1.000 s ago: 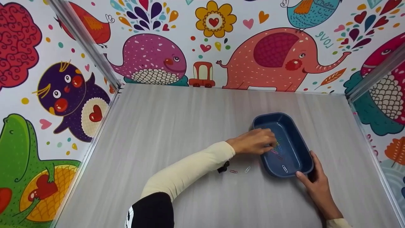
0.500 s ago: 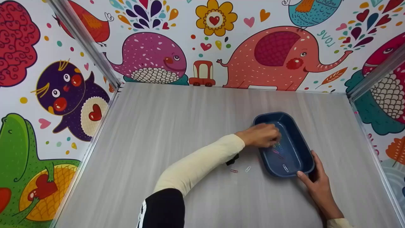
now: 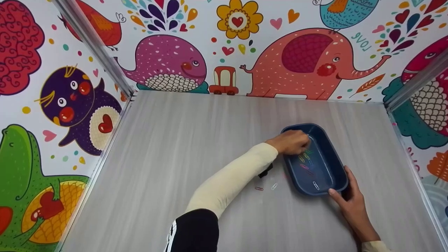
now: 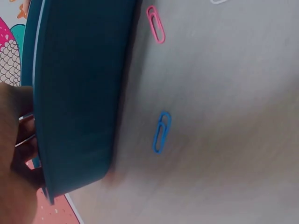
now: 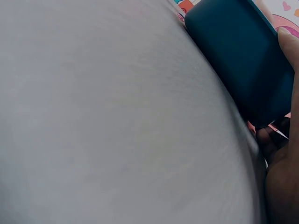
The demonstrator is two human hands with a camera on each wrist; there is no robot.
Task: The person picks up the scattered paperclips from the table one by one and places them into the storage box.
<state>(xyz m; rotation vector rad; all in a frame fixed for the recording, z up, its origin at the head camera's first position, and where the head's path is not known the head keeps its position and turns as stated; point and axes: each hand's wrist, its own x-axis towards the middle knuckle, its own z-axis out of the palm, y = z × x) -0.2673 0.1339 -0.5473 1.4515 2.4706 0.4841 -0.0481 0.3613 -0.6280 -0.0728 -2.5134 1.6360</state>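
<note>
A dark blue plastic tub (image 3: 329,155) sits on the table, holding several coloured paper clips, among them a pink paper clip (image 3: 304,166) and a white paper clip (image 3: 315,185). My left hand (image 3: 291,141) reaches over the tub's left rim into its far left part, fingers bent downward. Its fingertips are hidden in the head view, and I cannot tell whether they pinch a clip. At the near right corner my right hand (image 3: 351,201) grips the tub, thumb on the rim. The right wrist view shows that thumb (image 5: 289,46) on the tub wall (image 5: 243,56).
Left of the tub lie a red paper clip (image 3: 259,188) and another white clip (image 3: 274,186) on the table. A blue paper clip (image 4: 162,132) lies beside the tub in the left wrist view. Brightly printed walls with metal edge strips (image 3: 94,49) enclose the table.
My left hand has moved away from me along the tub, toward its far left corner, uncovering more yellow and green clips. The right hand and the tub have stayed nearly still.
</note>
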